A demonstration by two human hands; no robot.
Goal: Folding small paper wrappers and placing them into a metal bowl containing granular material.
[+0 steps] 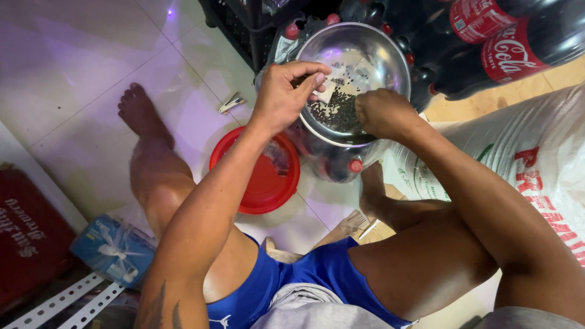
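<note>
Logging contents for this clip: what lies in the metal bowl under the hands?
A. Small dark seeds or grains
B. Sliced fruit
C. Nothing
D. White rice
A: a heap of small dark grains lies in the metal bowl, with the left hand pinching just above it and the right hand at its edge.

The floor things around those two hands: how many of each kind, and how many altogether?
Metal bowl of small dark seeds, at the left hand and right hand: 1
Red round lid: 1
White printed sack: 1
Blue plastic packet: 1
Small metal clip: 1
Total: 5, leaving out the dark bottles, too hidden to count.
</note>
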